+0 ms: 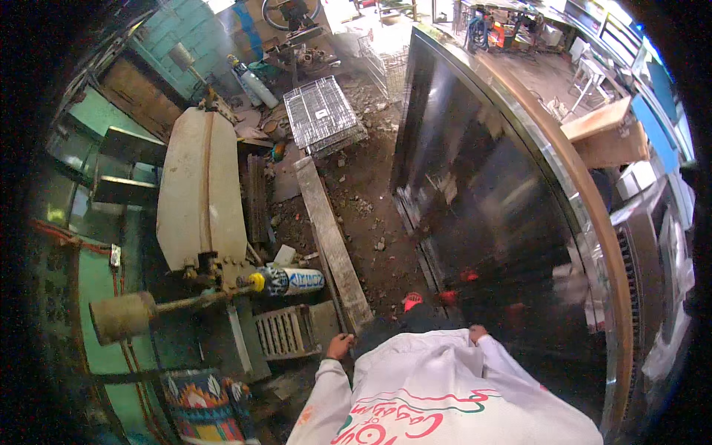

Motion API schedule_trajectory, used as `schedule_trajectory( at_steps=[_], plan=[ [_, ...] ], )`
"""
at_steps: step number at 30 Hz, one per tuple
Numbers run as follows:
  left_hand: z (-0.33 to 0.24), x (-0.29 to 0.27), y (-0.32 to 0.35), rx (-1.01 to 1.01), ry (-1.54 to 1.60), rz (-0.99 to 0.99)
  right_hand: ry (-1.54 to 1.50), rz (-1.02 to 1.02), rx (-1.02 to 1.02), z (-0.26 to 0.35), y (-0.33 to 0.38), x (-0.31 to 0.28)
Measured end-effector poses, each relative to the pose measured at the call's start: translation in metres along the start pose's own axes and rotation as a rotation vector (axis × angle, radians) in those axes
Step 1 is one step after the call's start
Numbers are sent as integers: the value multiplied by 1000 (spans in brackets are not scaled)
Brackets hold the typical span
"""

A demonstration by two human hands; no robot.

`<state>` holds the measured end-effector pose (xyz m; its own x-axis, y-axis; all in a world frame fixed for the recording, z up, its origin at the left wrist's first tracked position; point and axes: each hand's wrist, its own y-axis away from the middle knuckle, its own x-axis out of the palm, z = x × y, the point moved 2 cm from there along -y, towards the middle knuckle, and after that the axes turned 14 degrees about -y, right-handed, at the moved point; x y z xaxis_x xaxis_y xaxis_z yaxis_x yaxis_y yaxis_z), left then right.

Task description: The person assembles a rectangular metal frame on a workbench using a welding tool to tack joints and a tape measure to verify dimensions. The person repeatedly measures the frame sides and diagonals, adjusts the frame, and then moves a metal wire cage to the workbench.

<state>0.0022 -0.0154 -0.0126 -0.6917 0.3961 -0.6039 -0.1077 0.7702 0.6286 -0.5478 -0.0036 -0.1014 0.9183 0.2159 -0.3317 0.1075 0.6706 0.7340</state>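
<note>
I am standing on the dirt floor [371,215], my left hand [340,345] hanging near the wooden plank [331,241], fingers curled, gripping nothing. My right hand [478,334] is hanging beside the glass-fronted cabinet [489,193]; I cannot tell its fingers' state. I am judging no handling is under way yet.

Only the knuckles of the left hand [340,345] show above its white sleeve; the fingers curl out of sight, so what they grip cannot be told. The right hand [477,334] is a small patch at its cuff, its fingers hidden against the dark glossy steel cabinet front [482,200] just beyond it. The white printed shirt [445,393] between both hands runs off the lower edge
</note>
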Motion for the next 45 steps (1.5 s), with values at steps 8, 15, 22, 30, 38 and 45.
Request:
schedule_trajectory(
  at_steps=[8, 15, 22, 30, 38, 45],
  plan=[
    [13, 1, -104, -174, -97, 214, -22, -15, -175, 262, -220, -87],
    [-85, -150, -373, -84, -111, 167, -459, -161, -38, 435, -393, -54],
    [-301, -393, -691, 86, 304, 54, -92, -169, -158, 425, -475, 5],
    [-545, -474, -971, 712, -1190, -209, -245, -217, 266, 522, -606, -62],
    [-814, -326, -1135, 785, -1005, 448, -626, -534, 14, 732, -819, -381],
    [-1141, -239, -1310, 841, -572, 560, -821, -730, -90, 825, -912, -590]
  ],
)
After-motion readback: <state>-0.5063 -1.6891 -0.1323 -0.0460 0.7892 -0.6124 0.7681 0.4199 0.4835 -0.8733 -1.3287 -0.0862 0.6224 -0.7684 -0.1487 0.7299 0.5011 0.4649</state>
